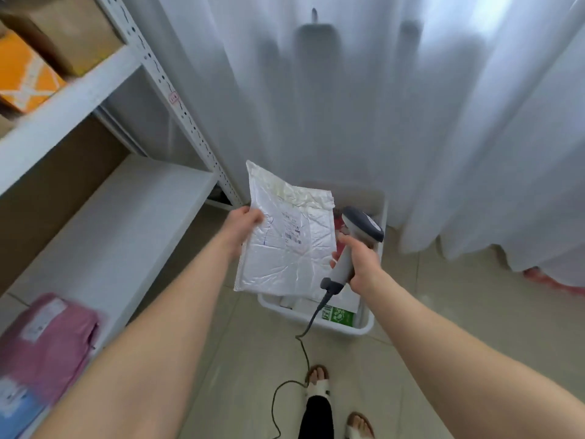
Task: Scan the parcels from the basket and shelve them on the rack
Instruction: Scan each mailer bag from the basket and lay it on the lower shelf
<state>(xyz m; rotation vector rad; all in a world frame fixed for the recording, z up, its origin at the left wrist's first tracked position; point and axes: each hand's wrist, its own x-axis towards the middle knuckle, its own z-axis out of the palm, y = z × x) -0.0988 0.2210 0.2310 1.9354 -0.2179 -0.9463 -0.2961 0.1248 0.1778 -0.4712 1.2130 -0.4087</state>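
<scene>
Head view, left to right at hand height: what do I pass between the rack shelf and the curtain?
Going right: pink parcel on the rack shelf → left hand → white mailer it holds → scanner gripped in the right hand → white curtain. I left out the basket: it overlaps mailer and scanner.

We record one white sheer curtain (pixel 380 106), floor-length, with daylight glowing through it, brightest at upper right, and dim shapes behind. We record pale beige floor tiles (pixel 459 312) with thin joints. A white metal rack (pixel 177 99) stands at left.
</scene>
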